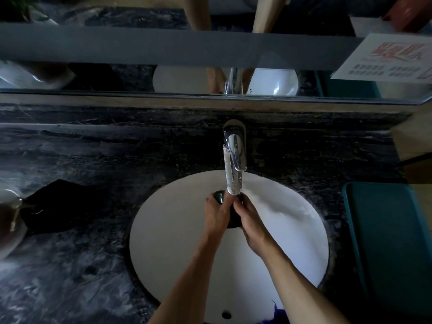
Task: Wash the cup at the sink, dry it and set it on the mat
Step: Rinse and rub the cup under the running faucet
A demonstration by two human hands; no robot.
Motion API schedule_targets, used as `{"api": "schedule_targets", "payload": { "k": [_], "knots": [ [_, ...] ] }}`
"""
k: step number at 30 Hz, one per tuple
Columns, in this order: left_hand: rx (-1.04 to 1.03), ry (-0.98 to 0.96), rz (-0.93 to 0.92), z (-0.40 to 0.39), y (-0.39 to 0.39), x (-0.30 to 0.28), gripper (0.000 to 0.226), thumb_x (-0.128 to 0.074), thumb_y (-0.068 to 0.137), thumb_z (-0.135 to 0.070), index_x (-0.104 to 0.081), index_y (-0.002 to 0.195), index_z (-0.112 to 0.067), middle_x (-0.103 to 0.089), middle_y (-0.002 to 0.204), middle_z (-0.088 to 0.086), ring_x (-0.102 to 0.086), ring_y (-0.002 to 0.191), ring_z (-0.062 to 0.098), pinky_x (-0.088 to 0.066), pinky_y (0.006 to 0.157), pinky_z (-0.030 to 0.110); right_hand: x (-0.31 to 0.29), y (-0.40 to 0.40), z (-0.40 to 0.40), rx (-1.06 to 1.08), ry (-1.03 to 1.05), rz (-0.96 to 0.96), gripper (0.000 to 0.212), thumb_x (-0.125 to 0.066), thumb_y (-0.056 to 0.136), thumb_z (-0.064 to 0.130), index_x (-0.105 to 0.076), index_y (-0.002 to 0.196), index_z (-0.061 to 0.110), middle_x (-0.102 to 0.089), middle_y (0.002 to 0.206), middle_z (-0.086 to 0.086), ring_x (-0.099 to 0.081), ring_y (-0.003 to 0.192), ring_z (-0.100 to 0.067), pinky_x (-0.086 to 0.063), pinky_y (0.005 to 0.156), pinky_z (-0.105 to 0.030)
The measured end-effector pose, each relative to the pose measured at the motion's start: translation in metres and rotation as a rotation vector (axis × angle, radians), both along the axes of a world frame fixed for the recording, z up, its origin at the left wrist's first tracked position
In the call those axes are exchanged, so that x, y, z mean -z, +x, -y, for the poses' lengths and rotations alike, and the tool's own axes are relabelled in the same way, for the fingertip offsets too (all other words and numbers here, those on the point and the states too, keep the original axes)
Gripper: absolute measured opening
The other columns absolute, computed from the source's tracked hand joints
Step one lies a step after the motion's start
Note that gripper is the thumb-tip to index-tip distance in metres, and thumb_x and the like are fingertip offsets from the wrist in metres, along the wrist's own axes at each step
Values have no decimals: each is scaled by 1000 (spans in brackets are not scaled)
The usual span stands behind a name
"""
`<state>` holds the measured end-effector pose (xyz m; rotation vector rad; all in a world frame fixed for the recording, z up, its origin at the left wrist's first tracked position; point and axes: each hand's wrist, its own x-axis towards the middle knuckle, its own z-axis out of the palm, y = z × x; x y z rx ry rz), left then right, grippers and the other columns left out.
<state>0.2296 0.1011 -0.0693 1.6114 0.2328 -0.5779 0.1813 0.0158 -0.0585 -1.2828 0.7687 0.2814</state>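
- 2 bare forearms enter from the lower edge of the view, uncovered from the frame edge to the wrist; no sleeve reaches into view.
- The left hand (pixel 216 212) is bare: no glove, and no ring, watch or band can be made out in the dim light.
- The right hand (pixel 251 217) is likewise bare, with no glove or wrist strap to be seen.
- Both forearms are slim and taper toward the wrists.
- Fingernails are too small and dark to tell.
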Motion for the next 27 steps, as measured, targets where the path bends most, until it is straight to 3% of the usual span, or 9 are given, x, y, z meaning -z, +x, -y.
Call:
{"api": "schedule_targets", "payload": {
  "k": [2,4,8,10,13,16,22,24,27],
  "knots": [
    [-19,-7,-48,0,0,0,40,-48,106,-40,-62,77,-17,-62,71,1,-59,63,8,-49,61,24,-2,-2,-2,-47,-31,11,14,-49,108,24,-58,117,28,-69,124,-1,-69,106,2,-56,80,-18],
    [-19,-34,-139,-2,-2,0,39,-40,111,-31,-65,85,-16,-67,78,-1,-65,62,-3,-51,56,15,-2,0,-5,-18,-65,-9,13,-49,108,28,-58,117,27,-69,123,-2,-70,97,3,-58,70,-18],
    [-55,-68,-317,-2,-5,-2,27,-63,99,-41,-73,94,-17,-78,89,5,-76,85,22,-62,70,37,-9,15,-5,64,-143,-148,33,-37,110,39,-63,115,19,-70,102,1,-69,87,-10,-57,56,-19],
    [-122,-104,-375,-1,-4,-1,32,-68,95,-45,-75,100,-14,-81,98,11,-78,94,28,-65,80,48,-10,20,-2,36,-234,-188,38,-33,111,35,-65,103,15,-71,98,-5,-68,86,-14,-55,61,-19],
    [-124,-96,-337,2,-3,3,31,-63,99,-45,-74,96,-16,-79,96,10,-77,91,28,-64,76,46,-8,21,-2,58,-321,-188,43,-34,110,35,-66,98,9,-74,104,-15,-70,98,-30,-58,87,-42],
    [-148,-37,-171,10,-5,2,33,-51,106,-40,-68,83,-24,-69,81,6,-67,77,20,-57,69,39,-9,23,-4,12,-409,-138,33,-36,109,35,-63,108,17,-69,101,-5,-67,101,-32,-52,83,-41],
    [-265,66,-32,15,-15,0,45,-35,110,-41,-57,98,-4,-64,79,2,-60,70,15,-50,69,37,-23,26,-14,-139,-518,-131,45,-46,102,53,-59,133,23,-70,126,-6,-64,114,-30,-52,88,-38],
    [-240,58,-88,9,-12,2,44,-40,105,-45,-60,93,-8,-65,78,3,-62,71,18,-52,66,38,-23,26,-14,-121,-473,-183,41,-44,104,51,-61,128,22,-71,122,-7,-65,106,-31,-55,79,-35],
    [-252,-84,-350,-2,-2,3,41,-56,100,-45,-73,101,-7,-74,86,9,-70,79,26,-55,60,33,-17,27,-10,-45,-306,-242,39,-41,103,46,-68,111,19,-71,119,-17,-68,107,-39,-62,85,-53]
  ]
}}
